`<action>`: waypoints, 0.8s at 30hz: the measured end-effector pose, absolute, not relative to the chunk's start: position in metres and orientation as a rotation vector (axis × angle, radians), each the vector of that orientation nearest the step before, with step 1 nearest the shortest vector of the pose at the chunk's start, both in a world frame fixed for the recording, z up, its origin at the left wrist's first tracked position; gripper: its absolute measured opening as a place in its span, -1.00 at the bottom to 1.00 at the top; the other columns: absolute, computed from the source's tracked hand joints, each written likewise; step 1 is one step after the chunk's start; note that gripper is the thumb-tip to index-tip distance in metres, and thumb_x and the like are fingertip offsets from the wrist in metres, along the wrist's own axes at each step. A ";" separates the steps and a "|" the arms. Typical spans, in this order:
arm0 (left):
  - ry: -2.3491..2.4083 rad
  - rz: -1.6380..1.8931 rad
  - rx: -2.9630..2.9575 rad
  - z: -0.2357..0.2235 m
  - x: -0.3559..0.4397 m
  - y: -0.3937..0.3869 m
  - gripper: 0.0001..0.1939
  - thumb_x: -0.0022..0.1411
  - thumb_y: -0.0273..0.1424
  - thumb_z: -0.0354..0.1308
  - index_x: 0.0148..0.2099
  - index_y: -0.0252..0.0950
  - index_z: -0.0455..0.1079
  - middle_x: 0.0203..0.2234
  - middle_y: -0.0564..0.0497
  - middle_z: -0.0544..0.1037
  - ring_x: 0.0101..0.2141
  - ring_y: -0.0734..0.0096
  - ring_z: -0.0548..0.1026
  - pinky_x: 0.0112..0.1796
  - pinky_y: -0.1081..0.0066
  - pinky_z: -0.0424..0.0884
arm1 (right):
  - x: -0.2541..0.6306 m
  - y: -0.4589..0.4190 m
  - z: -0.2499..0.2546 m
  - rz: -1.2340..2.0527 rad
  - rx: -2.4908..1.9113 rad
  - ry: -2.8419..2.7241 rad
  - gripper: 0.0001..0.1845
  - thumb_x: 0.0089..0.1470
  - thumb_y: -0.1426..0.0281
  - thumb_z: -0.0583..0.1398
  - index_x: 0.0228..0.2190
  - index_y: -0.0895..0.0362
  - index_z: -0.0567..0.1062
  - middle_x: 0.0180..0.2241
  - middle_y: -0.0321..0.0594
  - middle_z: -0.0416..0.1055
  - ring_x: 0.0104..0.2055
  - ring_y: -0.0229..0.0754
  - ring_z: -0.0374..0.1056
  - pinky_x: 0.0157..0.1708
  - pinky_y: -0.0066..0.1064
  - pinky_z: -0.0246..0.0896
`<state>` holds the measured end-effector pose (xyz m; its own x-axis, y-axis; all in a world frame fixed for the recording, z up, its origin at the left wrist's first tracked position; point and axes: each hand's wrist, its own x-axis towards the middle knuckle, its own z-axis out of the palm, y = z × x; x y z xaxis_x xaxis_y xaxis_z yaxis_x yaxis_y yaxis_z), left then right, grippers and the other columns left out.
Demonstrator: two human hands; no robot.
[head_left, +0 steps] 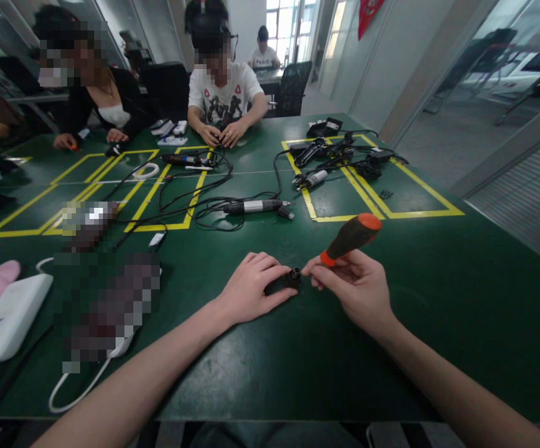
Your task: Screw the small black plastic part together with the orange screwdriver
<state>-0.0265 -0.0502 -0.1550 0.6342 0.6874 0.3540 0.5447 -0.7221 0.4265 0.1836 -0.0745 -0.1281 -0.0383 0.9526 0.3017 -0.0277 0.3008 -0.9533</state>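
My left hand [249, 289] lies low over the green table, its fingers and thumb closed around a black cylindrical part [293, 278]. A round opening with a metallic rim shows at that part's right end; my fingers hide much of the rest. Just to the right, my right hand [363, 289] is closed on a screwdriver [351, 238] with a dark, orange-tipped handle. Its handle leans up and to the right. The shaft and tip are hidden by my fingers. A small gap separates my right fingertips from the black part.
Beyond my hands lies a silver-and-black pen-shaped power tool [256, 206] with a looped cable. Several black tools and cables [316, 152] sit by yellow tape at the far right. A white box [11, 317] stands at left. Co-workers sit across the green table [438, 298].
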 end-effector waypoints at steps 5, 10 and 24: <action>0.998 0.731 2.580 -0.155 -0.026 -0.050 -0.67 0.43 -0.14 0.21 0.03 -0.28 0.53 -0.19 -0.07 0.61 -0.17 0.24 0.49 -0.13 0.24 0.33 | 0.183 -0.073 -0.124 1.000 -0.904 -1.401 -0.80 0.05 0.26 0.44 -0.44 0.11 0.61 -0.42 -0.22 0.55 -0.54 -0.30 0.36 -0.59 -0.45 0.36; 0.991 0.737 2.577 -0.155 -0.027 -0.051 -0.67 0.43 -0.15 0.21 0.03 -0.29 0.53 -0.20 -0.07 0.61 -0.17 0.24 0.50 -0.12 0.24 0.33 | 0.184 -0.073 -0.124 1.077 -0.888 -1.386 -0.74 0.15 0.16 0.38 -0.33 0.10 0.61 -0.43 -0.22 0.55 -0.55 -0.27 0.39 -0.57 -0.40 0.42; 1.005 0.711 2.571 -0.155 -0.027 -0.051 -0.67 0.43 -0.13 0.20 0.04 -0.26 0.52 -0.19 -0.07 0.61 -0.16 0.24 0.51 -0.11 0.22 0.35 | 0.185 -0.073 -0.123 1.075 -0.871 -1.438 -0.65 0.21 0.05 0.32 -0.32 0.10 0.60 -0.45 -0.22 0.55 -0.54 -0.25 0.41 -0.52 -0.35 0.46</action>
